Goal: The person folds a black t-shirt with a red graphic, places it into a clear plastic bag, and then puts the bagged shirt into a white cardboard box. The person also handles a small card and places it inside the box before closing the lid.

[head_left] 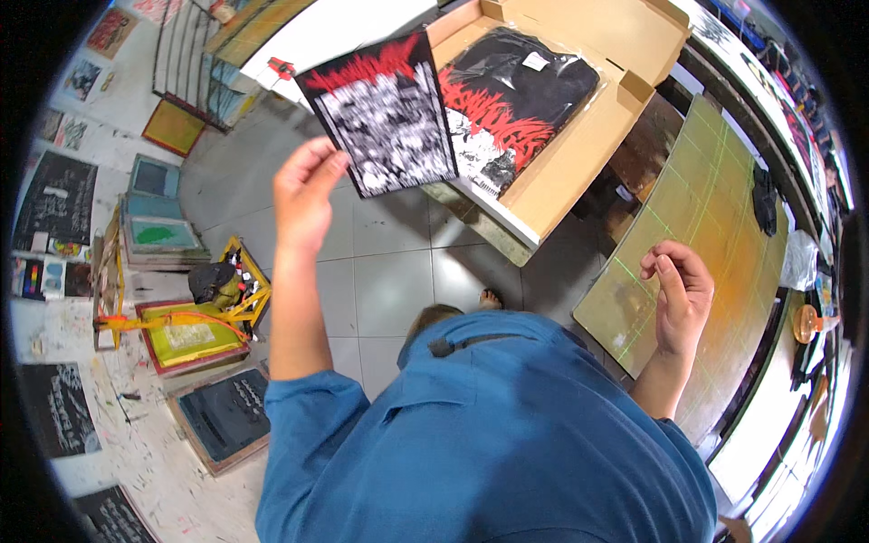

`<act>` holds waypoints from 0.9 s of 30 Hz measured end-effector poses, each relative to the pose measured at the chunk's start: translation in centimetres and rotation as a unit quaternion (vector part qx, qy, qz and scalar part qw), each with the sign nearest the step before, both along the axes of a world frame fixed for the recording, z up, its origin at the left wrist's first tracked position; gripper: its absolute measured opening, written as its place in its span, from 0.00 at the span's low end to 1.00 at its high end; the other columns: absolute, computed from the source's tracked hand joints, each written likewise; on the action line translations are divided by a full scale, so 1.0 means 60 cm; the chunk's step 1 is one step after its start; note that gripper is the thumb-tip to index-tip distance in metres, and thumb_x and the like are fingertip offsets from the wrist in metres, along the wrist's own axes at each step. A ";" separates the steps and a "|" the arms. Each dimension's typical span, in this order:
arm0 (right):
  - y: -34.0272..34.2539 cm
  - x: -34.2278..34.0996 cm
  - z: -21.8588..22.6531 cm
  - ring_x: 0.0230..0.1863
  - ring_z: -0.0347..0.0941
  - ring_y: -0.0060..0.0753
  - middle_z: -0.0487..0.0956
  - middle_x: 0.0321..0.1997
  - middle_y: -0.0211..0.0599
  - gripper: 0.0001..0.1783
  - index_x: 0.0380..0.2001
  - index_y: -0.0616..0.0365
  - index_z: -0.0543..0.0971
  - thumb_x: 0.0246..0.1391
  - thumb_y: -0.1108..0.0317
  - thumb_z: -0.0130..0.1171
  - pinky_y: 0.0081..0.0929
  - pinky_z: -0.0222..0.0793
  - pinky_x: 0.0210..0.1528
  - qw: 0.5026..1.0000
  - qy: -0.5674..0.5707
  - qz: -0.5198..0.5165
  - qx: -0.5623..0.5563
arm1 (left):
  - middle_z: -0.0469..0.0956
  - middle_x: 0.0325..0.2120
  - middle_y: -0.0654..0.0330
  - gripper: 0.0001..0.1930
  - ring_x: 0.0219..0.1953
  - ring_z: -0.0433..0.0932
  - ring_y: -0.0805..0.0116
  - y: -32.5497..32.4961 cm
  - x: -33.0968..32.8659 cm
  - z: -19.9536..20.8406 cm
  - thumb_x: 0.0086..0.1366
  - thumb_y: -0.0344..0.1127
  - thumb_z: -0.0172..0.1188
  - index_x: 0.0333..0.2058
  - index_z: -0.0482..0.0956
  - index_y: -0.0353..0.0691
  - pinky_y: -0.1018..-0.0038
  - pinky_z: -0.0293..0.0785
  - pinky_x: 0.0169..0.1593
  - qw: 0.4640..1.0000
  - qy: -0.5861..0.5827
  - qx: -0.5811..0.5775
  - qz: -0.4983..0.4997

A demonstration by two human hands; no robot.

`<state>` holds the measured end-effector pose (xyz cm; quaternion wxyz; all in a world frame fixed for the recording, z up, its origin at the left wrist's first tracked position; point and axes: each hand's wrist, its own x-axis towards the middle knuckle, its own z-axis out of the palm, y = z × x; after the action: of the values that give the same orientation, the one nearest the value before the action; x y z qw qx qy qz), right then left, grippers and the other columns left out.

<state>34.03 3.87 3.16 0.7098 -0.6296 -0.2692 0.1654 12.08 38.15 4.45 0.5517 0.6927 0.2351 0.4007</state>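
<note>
My left hand [306, 195] pinches the lower left edge of a printed card [391, 122], black with a red heading over a black-and-white picture. The card is raised and tilted, overlapping the near left part of an open cardboard box [593, 167]. Inside that box lies a folded black T-shirt [520, 77] in clear plastic, with a similar red and white print. My right hand [683, 299] hovers apart from the box, above a greenish board. Its fingers are curled in toward the thumb, with nothing visible in them.
The box rests on a table corner [518, 249]. A large greenish board with grid lines [665, 253] stands at right. Leftward are framed printing screens [176, 339], a yellow metal frame [258, 303] and a dark framed panel [222, 416]. Grey tiles [389, 290] show below.
</note>
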 end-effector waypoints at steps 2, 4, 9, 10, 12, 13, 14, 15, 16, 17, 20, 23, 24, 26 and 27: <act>0.012 0.003 -0.006 0.31 0.72 0.25 0.78 0.30 0.37 0.07 0.36 0.67 0.77 0.54 0.75 0.55 0.21 0.68 0.37 0.999 -0.003 -0.028 -0.019 | 0.78 0.32 0.65 0.08 0.35 0.73 0.79 0.063 0.040 0.014 0.62 0.25 0.56 0.40 0.77 0.33 0.80 0.69 0.42 0.999 0.039 0.009 -0.031; 0.018 0.003 -0.014 0.32 0.72 0.25 0.78 0.30 0.37 0.08 0.36 0.67 0.77 0.54 0.75 0.55 0.22 0.68 0.37 0.997 0.001 -0.064 -0.035 | 0.78 0.32 0.64 0.08 0.34 0.74 0.79 0.110 0.095 0.023 0.61 0.25 0.57 0.39 0.77 0.32 0.81 0.69 0.41 0.992 0.071 0.009 -0.100; 0.058 -0.018 -0.019 0.32 0.72 0.26 0.78 0.31 0.39 0.09 0.38 0.68 0.76 0.54 0.75 0.55 0.23 0.67 0.37 0.988 -0.007 -0.156 -0.020 | 0.78 0.30 0.65 0.07 0.33 0.73 0.80 0.177 0.224 0.004 0.61 0.25 0.56 0.38 0.77 0.32 0.82 0.69 0.40 0.932 0.217 -0.010 -0.289; 0.068 -0.025 -0.016 0.32 0.72 0.26 0.78 0.31 0.40 0.09 0.38 0.69 0.76 0.54 0.75 0.55 0.23 0.67 0.37 0.985 -0.005 -0.169 -0.020 | 0.78 0.30 0.65 0.07 0.33 0.73 0.80 0.194 0.241 -0.010 0.61 0.25 0.56 0.38 0.77 0.32 0.82 0.70 0.39 0.913 0.245 -0.010 -0.325; 0.102 -0.037 -0.006 0.33 0.72 0.26 0.78 0.31 0.40 0.09 0.38 0.69 0.76 0.54 0.75 0.55 0.22 0.67 0.38 0.984 -0.003 -0.171 -0.045 | 0.78 0.29 0.66 0.05 0.29 0.72 0.80 0.210 0.259 -0.038 0.61 0.25 0.57 0.36 0.76 0.34 0.82 0.70 0.35 0.904 0.264 -0.030 -0.334; 0.122 -0.043 0.003 0.33 0.72 0.26 0.78 0.32 0.40 0.09 0.39 0.69 0.76 0.54 0.76 0.55 0.22 0.67 0.38 0.984 -0.002 -0.169 -0.056 | 0.77 0.28 0.66 0.05 0.28 0.72 0.80 0.220 0.264 -0.056 0.61 0.25 0.57 0.36 0.76 0.34 0.82 0.70 0.34 0.898 0.282 -0.037 -0.336; 0.142 -0.047 0.006 0.33 0.72 0.26 0.78 0.32 0.40 0.09 0.39 0.69 0.76 0.54 0.76 0.55 0.22 0.67 0.38 0.984 -0.002 -0.168 -0.063 | 0.77 0.28 0.67 0.04 0.27 0.72 0.80 0.232 0.274 -0.069 0.61 0.25 0.57 0.35 0.76 0.35 0.82 0.69 0.33 0.892 0.298 -0.037 -0.338; 0.158 -0.050 0.006 0.34 0.73 0.25 0.78 0.32 0.39 0.10 0.39 0.68 0.76 0.53 0.77 0.55 0.22 0.67 0.39 0.983 -0.008 -0.167 -0.074 | 0.76 0.25 0.68 0.03 0.27 0.71 0.81 0.244 0.276 -0.076 0.60 0.27 0.59 0.33 0.76 0.35 0.83 0.68 0.31 0.862 0.342 -0.023 -0.372; 0.180 -0.049 0.013 0.35 0.73 0.26 0.79 0.32 0.38 0.09 0.39 0.68 0.76 0.53 0.77 0.55 0.22 0.68 0.40 0.981 -0.017 -0.170 -0.092 | 0.76 0.23 0.66 0.08 0.26 0.71 0.81 0.257 0.275 -0.097 0.57 0.31 0.64 0.33 0.76 0.36 0.82 0.69 0.31 0.856 0.367 0.041 -0.362; 0.202 -0.050 0.018 0.36 0.73 0.26 0.79 0.33 0.38 0.09 0.39 0.68 0.76 0.53 0.77 0.56 0.22 0.68 0.40 0.978 -0.022 -0.176 -0.111 | 0.75 0.22 0.65 0.10 0.26 0.71 0.80 0.255 0.276 -0.092 0.56 0.35 0.65 0.33 0.76 0.36 0.81 0.69 0.31 0.845 0.390 0.100 -0.353; 0.266 -0.040 0.020 0.37 0.75 0.28 0.79 0.36 0.40 0.11 0.38 0.65 0.77 0.51 0.74 0.59 0.22 0.69 0.43 0.963 -0.068 -0.182 -0.187 | 0.76 0.36 0.55 0.26 0.38 0.75 0.66 0.244 0.287 -0.057 0.49 0.47 0.70 0.43 0.75 0.39 0.72 0.71 0.43 0.830 0.351 0.282 -0.327; 0.343 -0.012 0.040 0.39 0.76 0.37 0.79 0.40 0.42 0.16 0.41 0.61 0.77 0.46 0.70 0.63 0.24 0.69 0.44 0.923 -0.200 -0.136 -0.298 | 0.69 0.53 0.51 0.40 0.56 0.66 0.56 0.253 0.301 -0.056 0.43 0.53 0.72 0.54 0.68 0.45 0.60 0.62 0.58 0.784 0.204 0.441 -0.386; 0.362 -0.001 0.042 0.42 0.76 0.42 0.78 0.44 0.43 0.19 0.43 0.58 0.77 0.45 0.68 0.65 0.26 0.69 0.47 0.907 -0.255 -0.101 -0.320 | 0.64 0.57 0.51 0.45 0.61 0.60 0.54 0.253 0.307 -0.056 0.41 0.55 0.73 0.58 0.65 0.47 0.56 0.56 0.61 0.750 0.216 0.468 -0.413; 0.399 0.014 0.019 0.49 0.71 0.46 0.74 0.51 0.42 0.25 0.47 0.56 0.75 0.43 0.64 0.67 0.36 0.67 0.51 0.871 -0.356 -0.066 -0.332 | 0.57 0.63 0.52 0.51 0.67 0.50 0.51 0.254 0.312 -0.054 0.38 0.56 0.73 0.62 0.60 0.52 0.49 0.49 0.65 0.690 0.255 0.507 -0.449; 0.411 0.018 0.009 0.53 0.69 0.47 0.73 0.54 0.42 0.28 0.49 0.54 0.74 0.42 0.63 0.67 0.40 0.65 0.54 0.849 -0.405 -0.047 -0.335 | 0.54 0.64 0.53 0.52 0.67 0.47 0.50 0.253 0.314 -0.051 0.37 0.55 0.74 0.63 0.58 0.54 0.46 0.47 0.64 0.664 0.280 0.519 -0.460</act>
<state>35.12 28.56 3.72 0.2906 -0.8521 -0.4315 -0.0574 30.94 53.33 1.39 0.1257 0.9665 -0.2159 -0.0595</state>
